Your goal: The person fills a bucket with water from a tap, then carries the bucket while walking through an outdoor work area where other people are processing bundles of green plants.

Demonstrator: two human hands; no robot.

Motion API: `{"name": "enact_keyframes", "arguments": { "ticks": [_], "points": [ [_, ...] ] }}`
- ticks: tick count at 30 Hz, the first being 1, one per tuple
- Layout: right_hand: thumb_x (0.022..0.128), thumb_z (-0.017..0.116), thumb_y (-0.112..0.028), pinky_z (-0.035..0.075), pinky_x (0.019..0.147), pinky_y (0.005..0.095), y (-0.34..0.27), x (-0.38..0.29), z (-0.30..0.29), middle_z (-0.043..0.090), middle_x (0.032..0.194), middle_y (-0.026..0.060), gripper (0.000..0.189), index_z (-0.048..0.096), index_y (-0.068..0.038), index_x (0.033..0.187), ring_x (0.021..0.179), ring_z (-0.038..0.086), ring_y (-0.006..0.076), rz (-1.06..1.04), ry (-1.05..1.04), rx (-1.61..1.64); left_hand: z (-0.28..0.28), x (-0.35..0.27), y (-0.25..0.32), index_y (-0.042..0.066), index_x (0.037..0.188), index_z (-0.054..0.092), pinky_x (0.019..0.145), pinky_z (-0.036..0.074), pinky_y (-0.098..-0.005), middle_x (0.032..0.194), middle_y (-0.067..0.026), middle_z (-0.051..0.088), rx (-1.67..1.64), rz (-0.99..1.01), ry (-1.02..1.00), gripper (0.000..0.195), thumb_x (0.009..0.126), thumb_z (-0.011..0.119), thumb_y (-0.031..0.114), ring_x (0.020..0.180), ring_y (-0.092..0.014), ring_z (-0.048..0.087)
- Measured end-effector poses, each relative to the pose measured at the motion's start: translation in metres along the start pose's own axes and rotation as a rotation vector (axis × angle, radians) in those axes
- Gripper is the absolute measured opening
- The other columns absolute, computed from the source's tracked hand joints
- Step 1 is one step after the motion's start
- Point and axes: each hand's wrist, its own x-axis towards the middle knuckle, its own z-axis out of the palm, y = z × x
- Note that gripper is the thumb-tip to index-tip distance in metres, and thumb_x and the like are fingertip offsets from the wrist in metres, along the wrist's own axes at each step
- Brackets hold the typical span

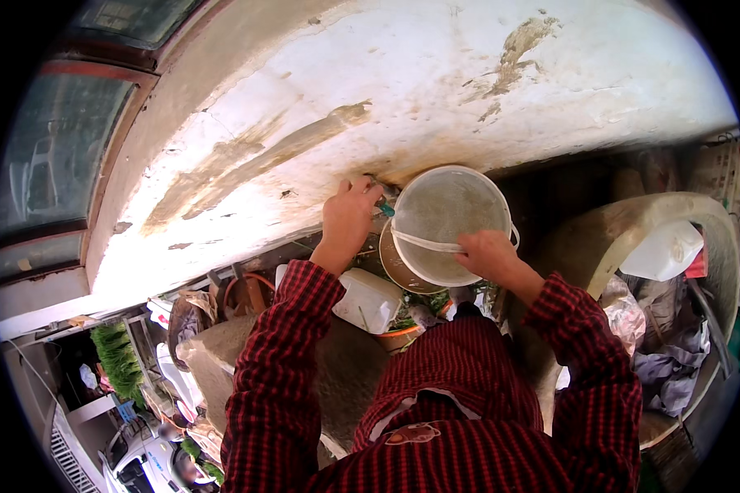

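Note:
My left hand (pixel 348 215) is at the foot of the wall, its fingers closed around a small tap with a teal outlet (pixel 384 207). My right hand (pixel 490 254) grips the pale handle (pixel 428 241) of a round white plastic bucket (pixel 453 197). The bucket's mouth faces up towards me, and its inside looks grey and cloudy; I cannot tell how much water it holds. Partly under it shows a second round container with a brownish inside (pixel 401 265). The tap's body is mostly hidden by my left fingers.
A stained whitewashed wall (pixel 419 92) rises ahead. To the right, a large curved vat (pixel 660 206) holds a white plastic jug (pixel 663 251) and crumpled bags. A cream plastic container (pixel 370 302) lies near my feet. Stone-like blocks, green plants (pixel 116 357) and a white vehicle (pixel 145 465) are at lower left.

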Motion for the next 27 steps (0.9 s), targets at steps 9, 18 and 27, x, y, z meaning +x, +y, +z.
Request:
{"name": "enact_keyframes", "arguments": {
  "ticks": [9, 18, 27],
  "points": [
    [0.068, 0.053, -0.028, 0.044, 0.056, 0.0402, 0.0, 0.0, 0.003, 0.056, 0.062, 0.0142, 0.023, 0.057, -0.005, 0.068, 0.061, 0.056, 0.0303, -0.003, -0.015, 0.01, 0.017, 0.0, -0.005, -0.001, 0.065, 0.053, 0.043, 0.042, -0.0327, 0.055, -0.0129, 0.055, -0.686, -1.026, -0.485, 0.026, 0.076, 0.052, 0.022, 0.049, -0.022, 0.055],
    [0.068, 0.055, -0.029, 0.044, 0.054, 0.0402, 0.001, 0.0, 0.005, 0.056, 0.06, 0.0135, 0.024, 0.056, -0.006, 0.068, 0.058, 0.056, 0.0302, 0.006, -0.013, -0.016, -0.006, -0.004, -0.009, -0.001, 0.063, 0.052, 0.033, 0.034, -0.0255, 0.045, -0.0065, 0.047, -0.598, -0.977, -0.37, 0.025, 0.075, 0.048, 0.02, 0.034, -0.014, 0.044],
    [0.068, 0.055, -0.028, 0.044, 0.053, 0.0407, -0.001, 0.0, 0.006, 0.055, 0.058, 0.014, 0.023, 0.056, -0.006, 0.066, 0.057, 0.055, 0.0308, -0.023, 0.01, -0.003, 0.024, -0.006, -0.002, -0.001, 0.058, 0.052, 0.043, 0.042, -0.0345, 0.059, -0.0184, 0.056, -0.4, -0.725, -0.335, 0.026, 0.073, 0.044, 0.017, 0.051, -0.026, 0.056]
  ]
}}
